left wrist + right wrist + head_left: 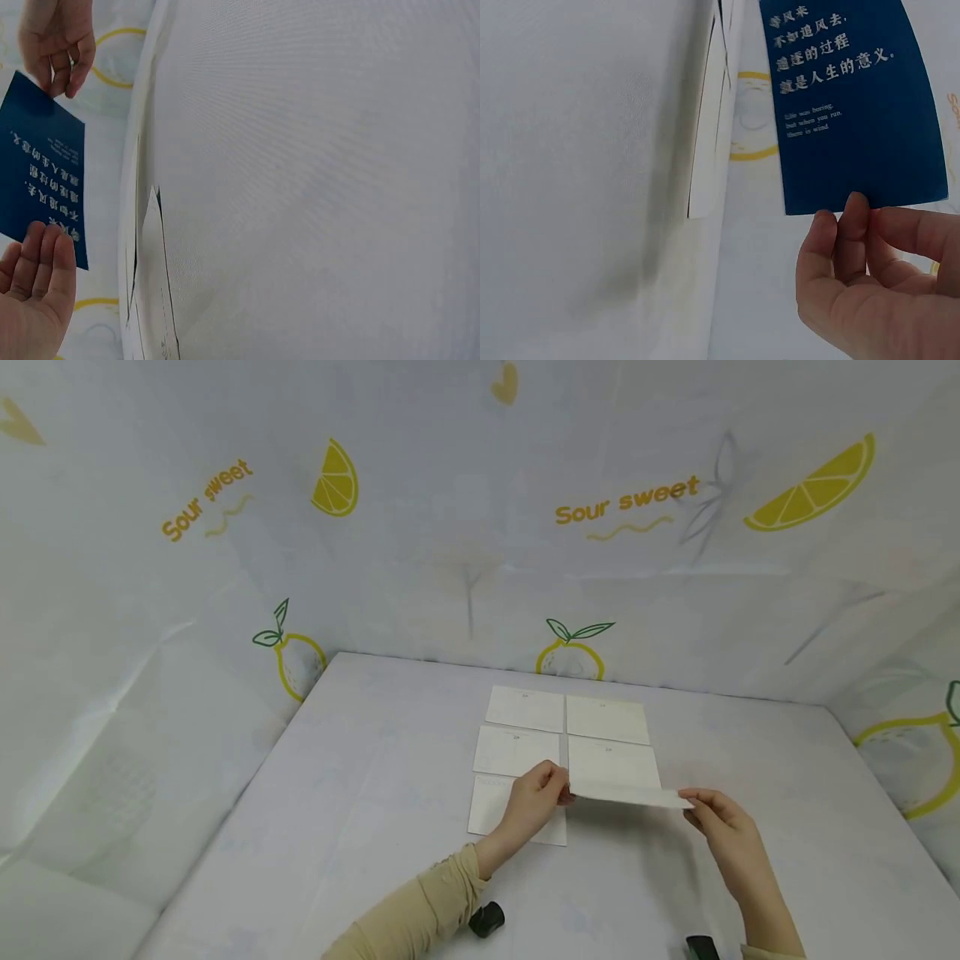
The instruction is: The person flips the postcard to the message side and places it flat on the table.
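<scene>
Both hands hold one postcard [630, 795] by its opposite ends, tilted above the table. Its pale back shows in the head view; the blue face [855, 142] with white Chinese and English text shows in the right wrist view. The left hand [534, 797] pinches the left end, over the lower-left flat card [491, 802]. At the other end, the right hand [727, 835] pinches a corner between thumb and fingers. Pale cards lie flat in two columns: three on the left, two visible on the right, including one [611, 760] just beyond the held postcard.
The white table [375, 793] meets a pale backdrop [420, 527] printed with lemons and "Sour sweet". A small black object [487, 919] appears beside the left sleeve [420, 906]. Another black object [702, 947] is near the right forearm.
</scene>
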A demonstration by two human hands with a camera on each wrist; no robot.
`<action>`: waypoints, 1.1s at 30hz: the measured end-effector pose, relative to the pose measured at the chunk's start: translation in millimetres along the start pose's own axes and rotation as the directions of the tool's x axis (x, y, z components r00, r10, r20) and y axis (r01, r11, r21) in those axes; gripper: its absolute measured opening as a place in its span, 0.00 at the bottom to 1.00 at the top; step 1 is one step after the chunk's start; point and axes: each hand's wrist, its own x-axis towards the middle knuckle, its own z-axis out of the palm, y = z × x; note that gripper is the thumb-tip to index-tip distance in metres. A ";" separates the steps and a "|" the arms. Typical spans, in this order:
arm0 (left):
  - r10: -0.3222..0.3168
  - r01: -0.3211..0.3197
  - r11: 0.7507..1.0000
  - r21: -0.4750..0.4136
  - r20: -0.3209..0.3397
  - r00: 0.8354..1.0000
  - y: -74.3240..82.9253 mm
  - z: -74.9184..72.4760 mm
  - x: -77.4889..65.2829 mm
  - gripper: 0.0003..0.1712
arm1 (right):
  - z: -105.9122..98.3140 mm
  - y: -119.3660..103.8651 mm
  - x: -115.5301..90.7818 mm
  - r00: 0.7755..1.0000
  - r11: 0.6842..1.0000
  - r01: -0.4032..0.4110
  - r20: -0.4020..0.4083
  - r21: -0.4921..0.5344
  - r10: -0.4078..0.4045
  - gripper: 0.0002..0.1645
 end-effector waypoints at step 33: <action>0.051 -0.275 0.636 0.722 0.316 0.947 -4.6 12.3 -5.6 0.17 | 6.2 10.3 15.7 0.961 0.908 -0.034 0.237 -0.417 0.145 0.26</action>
